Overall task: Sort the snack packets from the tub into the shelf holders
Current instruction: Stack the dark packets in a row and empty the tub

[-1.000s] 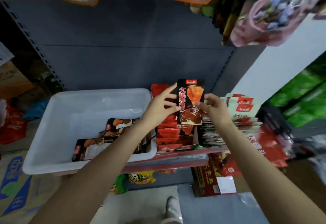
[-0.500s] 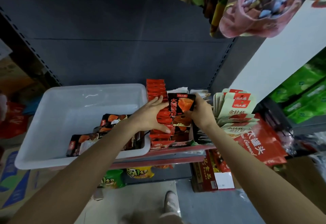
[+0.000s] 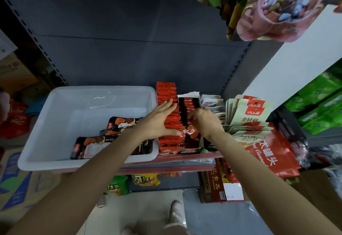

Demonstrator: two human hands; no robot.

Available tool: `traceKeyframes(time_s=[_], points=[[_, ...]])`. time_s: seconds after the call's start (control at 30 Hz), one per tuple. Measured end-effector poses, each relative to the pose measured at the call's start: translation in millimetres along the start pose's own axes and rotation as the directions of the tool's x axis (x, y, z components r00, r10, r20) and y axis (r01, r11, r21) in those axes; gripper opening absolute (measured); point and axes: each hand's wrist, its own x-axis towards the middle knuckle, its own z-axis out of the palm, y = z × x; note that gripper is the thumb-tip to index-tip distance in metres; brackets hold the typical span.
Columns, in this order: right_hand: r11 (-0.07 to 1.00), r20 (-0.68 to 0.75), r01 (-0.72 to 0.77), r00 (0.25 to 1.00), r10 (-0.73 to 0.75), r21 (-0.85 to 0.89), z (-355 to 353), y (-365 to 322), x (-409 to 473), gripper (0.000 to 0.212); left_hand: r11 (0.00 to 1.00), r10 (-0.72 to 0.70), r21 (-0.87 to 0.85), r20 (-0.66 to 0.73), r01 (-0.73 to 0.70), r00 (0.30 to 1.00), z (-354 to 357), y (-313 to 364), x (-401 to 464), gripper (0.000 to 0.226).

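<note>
- A black snack packet (image 3: 188, 133) is seen at the centre of the frame, standing in the black-packet holder (image 3: 190, 123) on the shelf; it appears to be the one just being seated, though which packet in the row is held cannot be told for certain.
- The right hand (image 3: 206, 121) is curled over the row, its fingers (image 3: 191, 117) pinched together on the top edges of the black packets, apparently to press one down into line.
- The left hand (image 3: 157, 121) is laid flat, fingers straight and slightly spread, against the neighbouring row of red packets (image 3: 167, 94); this is judged to keep that row from leaning into the black one while the packet is tucked in.
- More black packets (image 3: 103, 142) are left lying flat in the white tub (image 3: 55, 123), at the centre left of the frame, so the sorting is judged unfinished.
- To the right of the holders, pale packets with red labels (image 3: 249, 112) are fanned upright, and a large red bag (image 3: 268, 157) lies below them.
- Bags of sweets (image 3: 277, 9) hang at the upper right.
</note>
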Motion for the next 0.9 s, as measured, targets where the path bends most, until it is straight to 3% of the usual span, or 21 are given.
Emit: traceKeyframes(time_s=[0.1,0.23,0.37,0.5,0.6,0.7,0.8,0.9], points=[[0.915,-0.09,-0.034,0.993,0.077,0.401,-1.6,-10.0,1.7,0.028,0.985,-0.01,-0.171,-0.205,-0.026,0.979,0.9,-11.6,-15.5,0.082],[0.837,-0.207,0.107,0.978,0.008,0.536,-3.5,-48.1,5.0,0.028,0.969,-0.182,-0.223,-0.376,0.102,0.909,-6.1,-54.4,-43.7,0.055],[0.838,-0.207,0.253,0.963,-0.172,0.484,11.9,-104.1,12.7,0.03,0.91,-0.407,-0.217,-0.306,0.353,0.861,-10.3,-98.6,-76.2,0.044],[0.88,0.039,0.262,0.953,-0.301,0.396,51.6,-156.6,23.2,0.035,0.845,-0.535,-0.111,-0.161,0.523,0.83,-13.6,-140.4,-107.7,0.024],[0.932,0.316,0.283,0.883,-0.346,0.228,87.7,-181.0,32.1,0.052,0.813,-0.582,-0.048,-0.036,0.581,0.812,-14.7,-168.8,-124.4,0.046],[0.952,0.504,0.305,0.818,-0.276,0.026,119.4,-189.5,40.5,0.075,0.826,-0.564,0.018,0.056,0.564,0.824,-10.4,-193.3,-127.5,0.064],[0.953,0.499,0.295,0.837,-0.222,-0.071,136.6,-193.6,43.7,0.08,0.823,-0.555,-0.041,0.156,0.566,0.817,-4.7,-198.0,-123.0,0.066],[0.953,0.398,0.276,0.894,-0.207,-0.123,139.1,-195.9,44.4,0.066,0.805,-0.572,-0.069,0.17,0.589,0.802,-0.4,-203.0,-120.4,0.082]])
